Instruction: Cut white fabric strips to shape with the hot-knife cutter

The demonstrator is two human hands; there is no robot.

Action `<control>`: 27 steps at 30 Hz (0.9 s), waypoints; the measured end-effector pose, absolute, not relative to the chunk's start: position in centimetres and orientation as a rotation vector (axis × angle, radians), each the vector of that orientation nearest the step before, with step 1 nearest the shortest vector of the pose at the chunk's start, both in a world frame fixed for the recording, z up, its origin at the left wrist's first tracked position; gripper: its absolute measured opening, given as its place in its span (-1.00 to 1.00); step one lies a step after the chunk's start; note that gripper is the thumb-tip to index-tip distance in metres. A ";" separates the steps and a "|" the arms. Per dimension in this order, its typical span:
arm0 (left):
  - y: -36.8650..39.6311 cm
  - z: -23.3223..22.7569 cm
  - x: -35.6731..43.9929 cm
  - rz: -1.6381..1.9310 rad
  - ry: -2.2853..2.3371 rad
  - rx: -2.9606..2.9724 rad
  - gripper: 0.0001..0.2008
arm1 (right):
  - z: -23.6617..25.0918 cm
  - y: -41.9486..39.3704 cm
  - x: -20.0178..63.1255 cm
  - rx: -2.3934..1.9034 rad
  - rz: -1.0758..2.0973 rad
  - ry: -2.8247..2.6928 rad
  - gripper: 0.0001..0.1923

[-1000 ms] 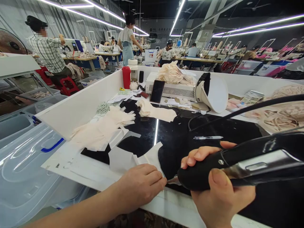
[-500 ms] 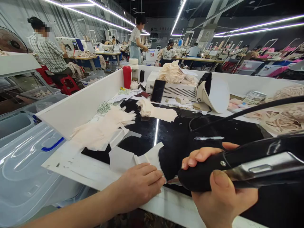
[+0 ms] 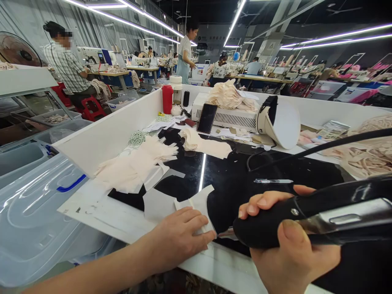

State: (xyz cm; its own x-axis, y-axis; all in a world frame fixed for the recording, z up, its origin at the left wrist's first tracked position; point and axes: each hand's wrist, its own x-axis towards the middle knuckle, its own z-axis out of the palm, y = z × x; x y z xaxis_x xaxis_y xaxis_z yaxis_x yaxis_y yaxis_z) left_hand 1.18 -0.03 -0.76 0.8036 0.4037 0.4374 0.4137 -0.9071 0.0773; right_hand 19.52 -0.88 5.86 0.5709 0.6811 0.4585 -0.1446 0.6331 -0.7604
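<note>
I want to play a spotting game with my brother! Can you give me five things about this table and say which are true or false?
1. The right hand holds a black tool. True.
2. The left hand holds the pen. False: it is on a white piece, and the pen lies on the black surface.
3. The phone lies flat. False: it stands tilted by the white box.
4. The red bottle stands beside a jar. True.
5. The pen is inside the jar. False: they are far apart.

black tool (image 3: 318, 207), white piece (image 3: 200, 201), cream fabric (image 3: 134, 165)
</note>
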 end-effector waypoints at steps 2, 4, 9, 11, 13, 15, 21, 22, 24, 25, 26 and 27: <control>0.0 -0.9 1.2 -0.724 -0.666 -2.970 -0.79 | 6.2 -0.6 19.5 -0.735 0.527 -0.812 -0.59; 0.0 -0.9 1.3 -0.736 -0.661 -2.972 -0.80 | 6.4 -0.2 19.4 -0.734 0.525 -0.802 -0.58; 0.0 -0.9 1.4 -0.715 -0.681 -2.973 -0.81 | 6.2 0.7 19.0 -0.723 0.543 -0.812 -0.56; 0.0 -0.8 1.4 -0.689 -0.695 -2.976 -0.80 | 6.0 0.8 18.9 -0.724 0.538 -0.818 -0.57; 0.0 -0.8 1.4 -0.676 -0.703 -2.978 -0.80 | 5.8 0.8 18.8 -0.728 0.537 -0.823 -0.57; 0.0 -0.8 1.5 -0.686 -0.697 -2.976 -0.80 | 5.7 0.7 18.8 -0.734 0.540 -0.824 -0.56; 0.0 -1.0 1.5 -0.723 -0.676 -2.969 -0.80 | 5.9 0.6 18.8 -0.752 0.541 -0.831 -0.58; 0.0 -1.0 1.5 -0.727 -0.676 -2.976 -0.80 | 5.9 0.7 18.8 -0.746 0.541 -0.830 -0.59; -0.1 -1.1 1.5 -0.732 -0.683 -2.988 -0.80 | 6.0 0.8 18.8 -0.729 0.541 -0.825 -0.59; -0.2 -1.2 1.5 -0.731 -0.685 -2.993 -0.80 | 6.0 0.9 18.8 -0.721 0.541 -0.823 -0.58; -0.2 -1.2 1.5 -0.730 -0.686 -2.995 -0.80 | 6.0 0.9 18.8 -0.713 0.542 -0.824 -0.57; -0.3 -1.2 1.6 -0.730 -0.687 -2.997 -0.80 | 6.0 1.0 18.8 -0.707 0.543 -0.826 -0.57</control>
